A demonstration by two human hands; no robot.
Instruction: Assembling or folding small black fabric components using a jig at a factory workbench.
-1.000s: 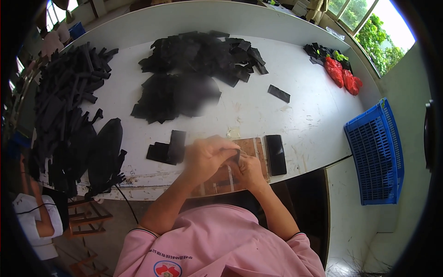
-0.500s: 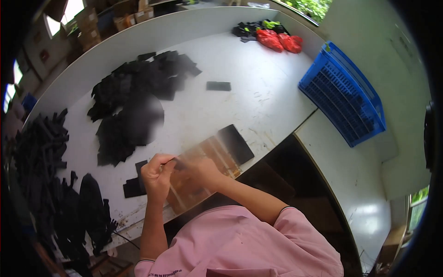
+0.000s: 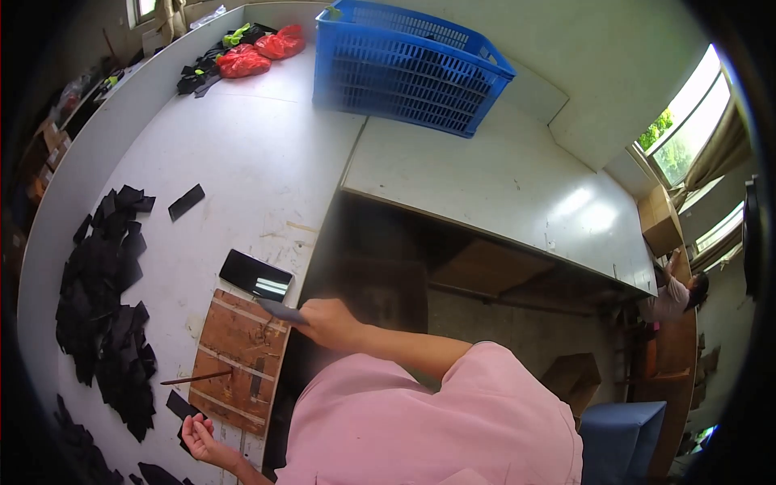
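My right hand (image 3: 330, 322) pinches a thin dark flat piece (image 3: 281, 311) at the table's near edge, above the corner of a brown wooden board (image 3: 239, 360). A slim brush or stick (image 3: 194, 377) lies across that board. My left hand (image 3: 200, 436) rests low on the table beside small black pieces (image 3: 179, 404), fingers curled; whether it holds anything is hidden. A glossy black rectangular slab (image 3: 255, 276) lies just beyond the board.
A heap of black flat pieces (image 3: 105, 307) covers the table's left side, with one loose strip (image 3: 186, 202) farther off. A blue plastic crate (image 3: 408, 69) stands at the far end beside red and black bundles (image 3: 242, 52). Another person (image 3: 675, 295) sits at the right.
My view has swung far to the right. My hands have parted: the right one now holds a dark piece at the table's edge, the left one has dropped to the lower left.
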